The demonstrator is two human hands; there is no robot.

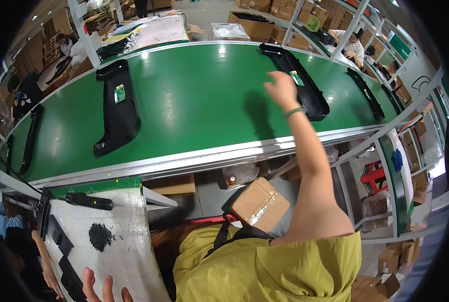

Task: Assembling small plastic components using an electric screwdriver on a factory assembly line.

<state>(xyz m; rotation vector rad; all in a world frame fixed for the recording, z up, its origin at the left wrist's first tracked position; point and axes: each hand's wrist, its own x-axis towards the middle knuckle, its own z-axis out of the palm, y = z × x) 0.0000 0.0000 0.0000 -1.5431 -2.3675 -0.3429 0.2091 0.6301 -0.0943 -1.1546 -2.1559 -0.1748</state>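
Observation:
My right hand [283,91] reaches out over the green conveyor belt [199,95], with a green band on its wrist. Its fingers curl in, and whatever they hold, if anything, is hidden under the hand. Just right of it lies a long black plastic housing [312,95], with a small green circuit board [297,78] in it. My left hand [105,292] shows only its fingers at the lower edge, spread apart and empty, over the white-covered side table [128,246]. A pile of small black parts [101,236] and a black electric screwdriver [89,201] lie beyond those fingers.
On the belt's left rests another black housing [119,113] with a circuit board [119,93]. Narrow black strips [31,138] lie at both belt ends. Black flat pieces [63,241] line the side table. Below the belt sits a cardboard box [260,204]. A co-worker's arm [45,261] shows at lower left.

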